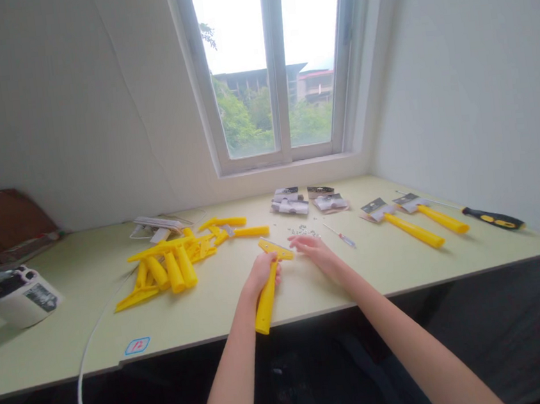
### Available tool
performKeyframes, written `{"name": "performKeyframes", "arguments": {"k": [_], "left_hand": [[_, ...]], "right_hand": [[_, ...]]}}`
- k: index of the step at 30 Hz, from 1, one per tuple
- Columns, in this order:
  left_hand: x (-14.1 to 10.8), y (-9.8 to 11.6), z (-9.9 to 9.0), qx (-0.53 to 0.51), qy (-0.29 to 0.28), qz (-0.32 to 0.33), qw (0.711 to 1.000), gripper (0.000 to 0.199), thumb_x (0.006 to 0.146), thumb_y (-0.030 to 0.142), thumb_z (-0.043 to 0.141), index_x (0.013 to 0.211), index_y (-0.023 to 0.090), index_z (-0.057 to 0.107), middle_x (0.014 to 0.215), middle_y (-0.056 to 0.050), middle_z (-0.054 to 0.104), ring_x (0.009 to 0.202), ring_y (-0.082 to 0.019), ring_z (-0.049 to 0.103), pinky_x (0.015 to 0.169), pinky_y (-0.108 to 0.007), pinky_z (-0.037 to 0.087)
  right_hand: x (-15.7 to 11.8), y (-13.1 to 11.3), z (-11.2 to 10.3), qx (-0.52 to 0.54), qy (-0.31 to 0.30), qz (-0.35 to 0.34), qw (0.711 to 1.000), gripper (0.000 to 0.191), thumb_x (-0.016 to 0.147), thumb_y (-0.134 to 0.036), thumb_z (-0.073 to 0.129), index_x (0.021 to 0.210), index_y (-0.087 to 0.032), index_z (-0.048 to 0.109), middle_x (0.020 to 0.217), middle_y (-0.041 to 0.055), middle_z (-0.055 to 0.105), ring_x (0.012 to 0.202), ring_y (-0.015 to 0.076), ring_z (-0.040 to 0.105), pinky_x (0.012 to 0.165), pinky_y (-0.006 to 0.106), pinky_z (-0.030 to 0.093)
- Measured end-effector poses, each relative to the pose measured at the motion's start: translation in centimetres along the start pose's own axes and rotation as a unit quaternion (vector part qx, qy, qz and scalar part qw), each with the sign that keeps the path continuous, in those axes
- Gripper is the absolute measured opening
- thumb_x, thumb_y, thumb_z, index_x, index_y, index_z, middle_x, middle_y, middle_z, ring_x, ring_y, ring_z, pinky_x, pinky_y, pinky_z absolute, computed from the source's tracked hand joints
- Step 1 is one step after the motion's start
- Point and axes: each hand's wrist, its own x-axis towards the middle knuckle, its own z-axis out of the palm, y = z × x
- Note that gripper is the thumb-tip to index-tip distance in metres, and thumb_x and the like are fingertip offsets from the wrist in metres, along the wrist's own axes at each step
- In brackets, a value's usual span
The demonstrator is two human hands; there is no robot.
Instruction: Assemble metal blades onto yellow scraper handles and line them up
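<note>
Hand L [261, 275]: clenched round handle of 1 yellow plastic scraper [266, 302], handle end past table edge.
Hand R [316, 253]: open, fingers flat & spread, holding nothing; fingertips [296, 242] right at end of scraper head [275, 248], contact unclear.
Table [69, 313]: pale green, white cable [82, 369] running down past its front edge, "12" sticker [137, 346] on it.
Loose yellow parts [170, 264]: heap left of hands, approx 15, exact count unclear.
Small metal bits [302, 231]: scattered just ahead of hands, too small to count.
Mini screwdriver [341, 236]: 1, right of bits.
Blade packets [289, 203]: approx 4, by window.
Carded scrapers [415, 230]: 2, on right.
Yellow-black screwdriver [493, 218]: 1, far right.
White lidded pot [17, 296]: 1, far left, contents hidden.
</note>
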Motion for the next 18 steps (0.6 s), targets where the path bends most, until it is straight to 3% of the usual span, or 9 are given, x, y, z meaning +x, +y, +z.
{"name": "performKeyframes", "arguments": {"k": [2,6,13,16,18], "left_hand": [[0.0,-0.1,0.0,-0.004,-0.001,0.005,1.0,0.019,0.076,0.033,0.039,0.075,0.015,0.045,0.047,0.005,0.043,0.033,-0.007,0.039,0.036,-0.019,0.032],[0.2,-0.5,-0.1,-0.009,-0.002,0.013,1.0,0.018,0.076,0.033,0.039,0.075,0.016,0.044,0.047,0.004,0.044,0.033,-0.007,0.04,0.036,-0.02,0.033],[1.1,-1.1,0.0,0.036,0.03,0.032,0.998,0.021,0.076,0.034,0.044,0.081,0.013,0.047,0.051,0.001,0.051,0.037,-0.011,0.049,0.041,-0.023,0.04],[1.0,-1.1,0.2,0.072,0.089,0.043,0.993,0.029,0.077,0.037,0.047,0.092,0.013,0.047,0.058,-0.002,0.056,0.041,-0.013,0.053,0.045,-0.025,0.042],[0.5,-1.0,0.4,0.108,0.167,0.065,0.978,0.036,0.078,0.038,0.047,0.104,0.013,0.044,0.071,-0.006,0.06,0.05,-0.015,0.058,0.052,-0.027,0.045]], "right_hand": [[-0.3,-0.5,0.9,0.052,-0.055,0.039,0.996,0.031,0.073,-0.046,0.056,0.081,-0.018,0.065,0.089,0.0071,0.064,0.083,0.0184,0.057,0.073,0.03,0.042],[-0.4,-0.6,1.4,0.111,-0.083,0.074,0.987,0.032,0.069,-0.045,0.06,0.073,-0.014,0.065,0.077,0.0068,0.063,0.07,0.0151,0.056,0.065,0.027,0.042],[-0.6,-0.9,1.2,0.057,-0.037,0.065,0.996,0.029,0.067,-0.042,0.06,0.062,-0.013,0.063,0.061,0.003,0.058,0.057,0.012,0.048,0.056,0.025,0.036],[-0.7,-0.9,1.2,0.052,-0.034,0.062,0.996,0.028,0.067,-0.041,0.06,0.061,-0.013,0.063,0.059,0.0029,0.058,0.057,0.0119,0.047,0.055,0.024,0.035],[-0.7,-1.0,1.1,0.045,-0.033,0.062,0.996,0.026,0.066,-0.038,0.06,0.059,-0.013,0.062,0.057,0.0024,0.056,0.055,0.0114,0.046,0.053,0.024,0.033]]}}
